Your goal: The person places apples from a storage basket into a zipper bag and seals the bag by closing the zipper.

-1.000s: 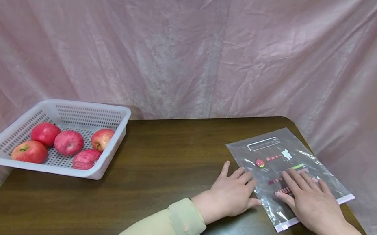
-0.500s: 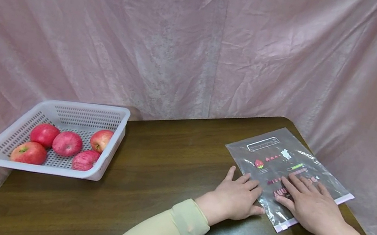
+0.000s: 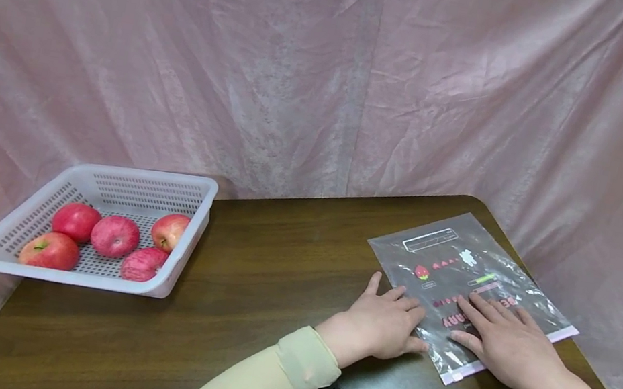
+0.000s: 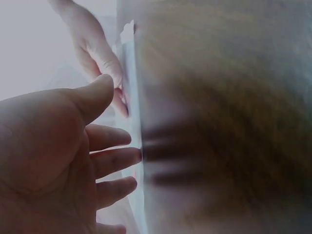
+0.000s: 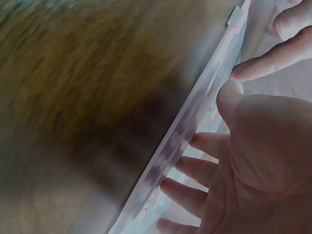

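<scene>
A clear zip bag (image 3: 461,272) with printed pictures and a pink seal strip lies flat at the right end of the brown table (image 3: 249,280). My right hand (image 3: 500,336) presses flat on the bag's near half, fingers straight. My left hand (image 3: 386,318) lies flat beside it, fingertips (image 3: 413,306) on the bag's left edge. In the left wrist view my left hand (image 4: 83,156) shows spread fingers at the bag's edge (image 4: 134,122). In the right wrist view my right hand (image 5: 234,165) has its fingers on the bag (image 5: 195,126).
A white perforated basket (image 3: 105,185) stands at the table's left end and holds several red apples (image 3: 115,235). A pink cloth backdrop (image 3: 331,68) hangs behind and around the table. The table's right edge runs close behind the bag.
Both hands have slid the bag a little to the left and nearer to me. The basket and apples have not moved.
</scene>
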### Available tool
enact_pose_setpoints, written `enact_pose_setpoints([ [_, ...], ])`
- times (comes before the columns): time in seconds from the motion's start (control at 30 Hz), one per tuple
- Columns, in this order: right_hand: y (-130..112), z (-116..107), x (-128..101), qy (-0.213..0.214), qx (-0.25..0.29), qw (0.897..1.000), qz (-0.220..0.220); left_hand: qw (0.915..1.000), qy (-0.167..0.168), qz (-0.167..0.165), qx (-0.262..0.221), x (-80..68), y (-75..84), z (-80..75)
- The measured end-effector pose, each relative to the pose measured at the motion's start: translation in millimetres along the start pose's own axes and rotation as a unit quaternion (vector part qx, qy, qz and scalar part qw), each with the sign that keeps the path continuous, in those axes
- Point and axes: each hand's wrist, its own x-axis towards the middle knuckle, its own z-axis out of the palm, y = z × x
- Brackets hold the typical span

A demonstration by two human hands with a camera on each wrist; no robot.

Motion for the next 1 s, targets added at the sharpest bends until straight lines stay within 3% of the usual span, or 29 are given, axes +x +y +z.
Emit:
enact_pose_setpoints([
  [0.33,-8.5,-2.8,6.8,-0.004,0.028,0.999,-0.026,0.9994,-0.007,-0.025,-0.025,-8.8,-17.5,1.7],
  [1.0,-41.4,-7.5,23.9,0.003,0.044,0.996,-0.073,0.9982,-0.004,-0.054,-0.028,-31.7,-54.2,6.0],
])
